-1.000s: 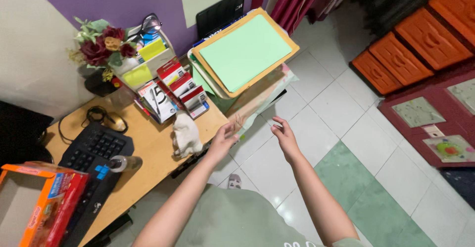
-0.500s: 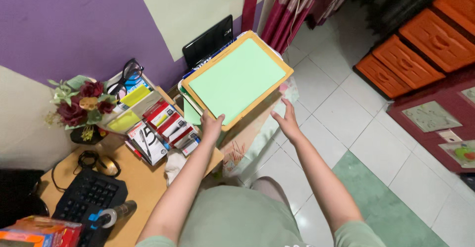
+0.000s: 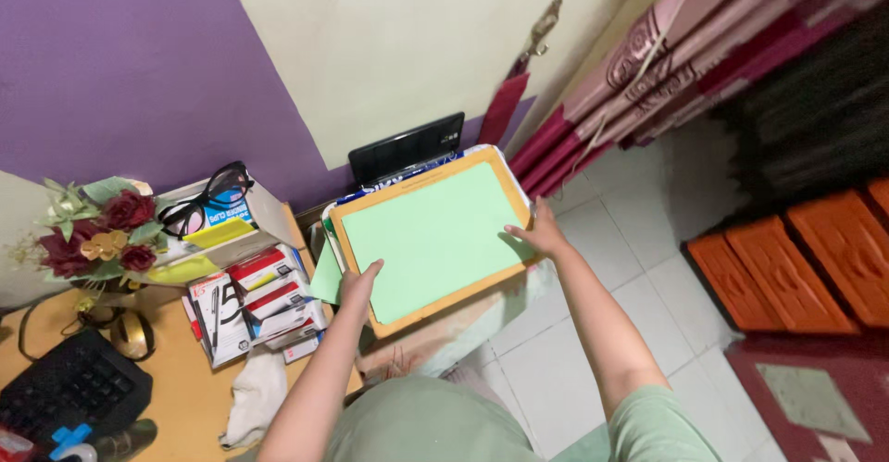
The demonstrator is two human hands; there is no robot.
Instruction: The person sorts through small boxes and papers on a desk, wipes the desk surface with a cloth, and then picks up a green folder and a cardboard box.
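Resting flat, the light green folder [image 3: 431, 240] is gripped at its near-left corner by the left hand [image 3: 356, 284]; its right edge is touched by the spread right hand [image 3: 542, 235].

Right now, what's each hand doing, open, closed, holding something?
Left hand: gripping the near-left edge of the folder stack.
Right hand: on the stack's right edge, fingers spread.

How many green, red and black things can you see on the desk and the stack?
Green: 1, the green sheet under the left hand and the right hand
Red: 3, roses in the flower bunch
Black: 3, the eyeglasses, the keyboard and the laptop
Total: 7
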